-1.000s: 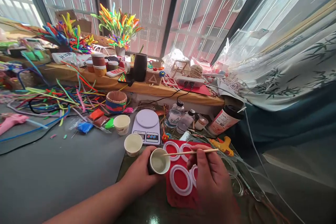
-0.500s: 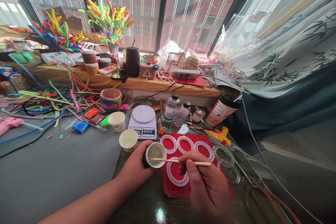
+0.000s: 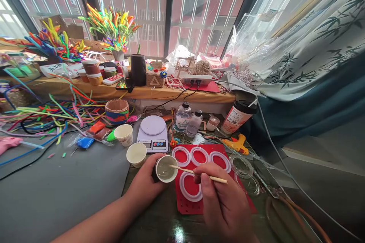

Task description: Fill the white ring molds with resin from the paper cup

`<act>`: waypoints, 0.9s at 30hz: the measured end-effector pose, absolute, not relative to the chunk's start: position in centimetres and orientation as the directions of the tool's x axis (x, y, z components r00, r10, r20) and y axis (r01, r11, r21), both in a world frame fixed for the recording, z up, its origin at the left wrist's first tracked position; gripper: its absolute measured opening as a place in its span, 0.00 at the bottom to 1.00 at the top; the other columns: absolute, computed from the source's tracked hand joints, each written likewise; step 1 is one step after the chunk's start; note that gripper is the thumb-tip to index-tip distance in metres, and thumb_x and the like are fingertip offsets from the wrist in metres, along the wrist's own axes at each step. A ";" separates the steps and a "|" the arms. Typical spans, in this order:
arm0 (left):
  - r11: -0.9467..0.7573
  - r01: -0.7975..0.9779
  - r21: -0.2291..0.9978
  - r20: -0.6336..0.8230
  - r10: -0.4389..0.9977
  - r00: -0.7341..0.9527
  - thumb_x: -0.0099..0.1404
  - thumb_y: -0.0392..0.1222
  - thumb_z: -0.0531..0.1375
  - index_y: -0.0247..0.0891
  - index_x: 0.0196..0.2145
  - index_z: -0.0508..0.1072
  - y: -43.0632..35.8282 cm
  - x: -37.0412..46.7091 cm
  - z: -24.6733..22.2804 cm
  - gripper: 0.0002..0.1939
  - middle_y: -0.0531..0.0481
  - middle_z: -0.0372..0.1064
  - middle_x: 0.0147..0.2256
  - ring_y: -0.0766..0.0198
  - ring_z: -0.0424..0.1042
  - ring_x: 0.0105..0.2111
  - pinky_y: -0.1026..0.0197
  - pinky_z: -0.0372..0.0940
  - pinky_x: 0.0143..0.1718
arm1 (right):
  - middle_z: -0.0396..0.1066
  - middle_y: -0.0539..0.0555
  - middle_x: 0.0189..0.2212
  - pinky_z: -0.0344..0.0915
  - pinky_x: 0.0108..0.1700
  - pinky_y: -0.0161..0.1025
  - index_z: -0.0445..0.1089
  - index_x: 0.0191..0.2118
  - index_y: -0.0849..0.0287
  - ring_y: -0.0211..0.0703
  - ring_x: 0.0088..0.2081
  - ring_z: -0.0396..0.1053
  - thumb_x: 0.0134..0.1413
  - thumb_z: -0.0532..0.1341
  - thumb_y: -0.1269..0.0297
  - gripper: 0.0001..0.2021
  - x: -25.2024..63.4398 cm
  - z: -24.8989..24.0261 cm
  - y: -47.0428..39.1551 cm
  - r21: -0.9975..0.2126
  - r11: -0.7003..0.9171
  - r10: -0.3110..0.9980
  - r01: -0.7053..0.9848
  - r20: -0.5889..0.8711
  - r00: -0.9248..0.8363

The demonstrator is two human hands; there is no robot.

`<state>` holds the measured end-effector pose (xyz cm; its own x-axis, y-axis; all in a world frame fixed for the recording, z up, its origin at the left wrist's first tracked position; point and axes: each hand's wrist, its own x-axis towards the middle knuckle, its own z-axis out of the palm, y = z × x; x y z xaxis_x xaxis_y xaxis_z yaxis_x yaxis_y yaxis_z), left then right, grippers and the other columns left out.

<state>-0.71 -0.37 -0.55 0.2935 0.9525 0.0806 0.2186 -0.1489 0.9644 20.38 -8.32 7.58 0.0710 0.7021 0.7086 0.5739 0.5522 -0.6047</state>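
Note:
My left hand [image 3: 148, 176] is wrapped round a paper cup [image 3: 167, 178] tilted toward me, with clear liquid inside. Between the thumb and fingers of my right hand [image 3: 221, 193] is a thin wooden stick [image 3: 185, 169], its far end inside the cup's mouth. Beneath my right hand lies a red sheet [image 3: 189, 208] bearing several white ring-shaped molds [image 3: 182, 188], one partly hidden by my fingers. Two more paper cups stand to the left: a nearer cup [image 3: 136, 155] and a farther cup [image 3: 123, 135].
A kitchen scale [image 3: 153, 133] stands behind the cups, with two clear bottles [image 3: 194, 124] to its right. A yellow glue gun [image 3: 238, 145], clear rings [image 3: 247, 182] and a tall drink cup [image 3: 237, 117] are at the right. Colorful pipe cleaners [image 3: 51, 112] cover the left.
The stick has turned in my right hand, so its cup end now sits higher and its near end lower. My left hand still holds the cup; the whole view has shifted slightly.

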 end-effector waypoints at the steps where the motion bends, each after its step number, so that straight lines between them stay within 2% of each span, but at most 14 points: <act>1: -0.146 0.220 0.964 0.078 0.953 0.291 0.59 0.41 0.75 0.45 0.60 0.81 -0.4 -0.7 -0.5 0.30 0.39 0.84 0.60 0.40 0.83 0.61 0.38 0.75 0.67 | 0.84 0.50 0.38 0.74 0.37 0.36 0.78 0.49 0.52 0.41 0.35 0.81 0.77 0.59 0.72 0.11 20.4 7.5 -8.3 -0.608 0.557 0.707 0.566 0.705 0.061; 8: -0.141 0.242 0.960 0.063 0.951 0.301 0.61 0.42 0.74 0.44 0.60 0.81 -0.6 -0.7 0.1 0.29 0.39 0.83 0.61 0.40 0.82 0.62 0.37 0.73 0.68 | 0.80 0.50 0.34 0.74 0.36 0.39 0.76 0.47 0.52 0.43 0.33 0.79 0.78 0.58 0.72 0.11 20.4 7.6 -8.5 -0.644 0.553 0.729 0.529 0.681 0.069; 11: -0.121 0.247 0.961 0.044 0.954 0.296 0.62 0.44 0.74 0.44 0.61 0.80 -0.6 -0.6 0.2 0.29 0.38 0.83 0.62 0.40 0.81 0.62 0.37 0.73 0.68 | 0.80 0.51 0.36 0.73 0.39 0.41 0.76 0.47 0.52 0.44 0.35 0.78 0.79 0.57 0.71 0.11 20.4 7.6 -8.7 -0.673 0.506 0.738 0.539 0.661 0.133; 14: -0.111 0.254 0.961 0.036 0.959 0.282 0.62 0.45 0.74 0.44 0.61 0.80 -0.6 -0.5 0.4 0.29 0.38 0.83 0.62 0.39 0.81 0.62 0.38 0.73 0.68 | 0.79 0.50 0.35 0.72 0.39 0.40 0.77 0.46 0.51 0.43 0.35 0.78 0.79 0.58 0.70 0.11 20.5 7.5 -8.8 -0.693 0.490 0.752 0.529 0.643 0.144; 17: -0.112 0.265 0.958 0.035 0.959 0.281 0.62 0.45 0.74 0.44 0.60 0.81 -0.6 -0.4 0.6 0.29 0.39 0.83 0.61 0.39 0.81 0.62 0.38 0.73 0.68 | 0.81 0.50 0.37 0.73 0.40 0.39 0.76 0.48 0.51 0.43 0.37 0.80 0.78 0.58 0.71 0.10 20.6 7.3 -8.5 -0.663 0.519 0.737 0.539 0.667 0.110; 21: -0.117 0.262 0.958 0.039 0.957 0.287 0.62 0.46 0.74 0.43 0.61 0.80 -0.7 -0.5 0.6 0.29 0.38 0.83 0.60 0.40 0.82 0.61 0.38 0.74 0.67 | 0.81 0.50 0.36 0.74 0.37 0.38 0.76 0.50 0.52 0.41 0.34 0.80 0.77 0.58 0.73 0.11 20.7 7.2 -8.3 -0.615 0.586 0.704 0.528 0.709 0.045; 27: -0.123 0.261 0.957 0.044 0.956 0.290 0.62 0.45 0.75 0.45 0.62 0.80 -0.7 -0.6 0.4 0.30 0.39 0.84 0.61 0.41 0.83 0.61 0.39 0.75 0.68 | 0.81 0.51 0.36 0.74 0.38 0.41 0.77 0.48 0.51 0.44 0.34 0.80 0.80 0.56 0.70 0.12 20.0 7.6 -8.7 -0.682 0.512 0.740 0.523 0.659 0.135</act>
<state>-0.63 -0.65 0.44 0.2902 0.9560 0.0438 0.2615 -0.1232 0.9573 20.03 -8.74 7.56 0.1346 0.7398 0.6592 0.5225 0.5123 -0.6816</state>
